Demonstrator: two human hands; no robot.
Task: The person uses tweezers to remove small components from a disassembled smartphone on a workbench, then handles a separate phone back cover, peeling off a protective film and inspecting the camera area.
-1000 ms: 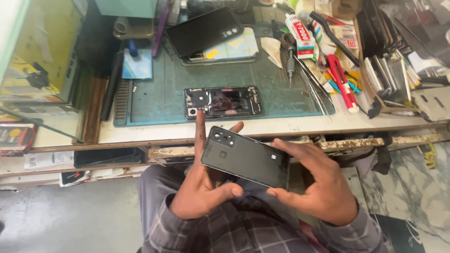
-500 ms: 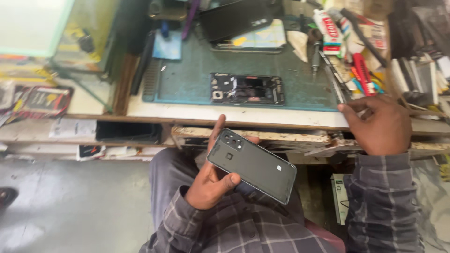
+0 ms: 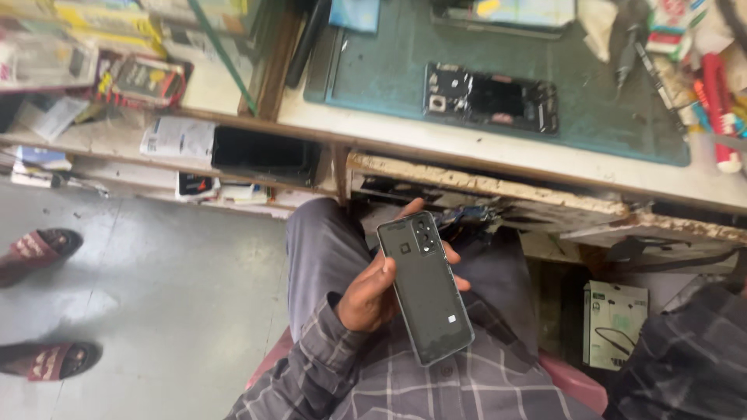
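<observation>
While it lies back-side up over the person's lap, the dark phone (image 3: 426,286) sits gripped in the left hand (image 3: 372,292), fingers curled round its edges and the camera end pointing toward the bench. Only the right sleeve (image 3: 685,350) shows, so whether the right hand is open or closed cannot be told. Beyond the left hand, an opened phone body (image 3: 490,99) rests on a green mat (image 3: 373,70). Far to its left, two red sandals (image 3: 47,303) stand on the floor.
</observation>
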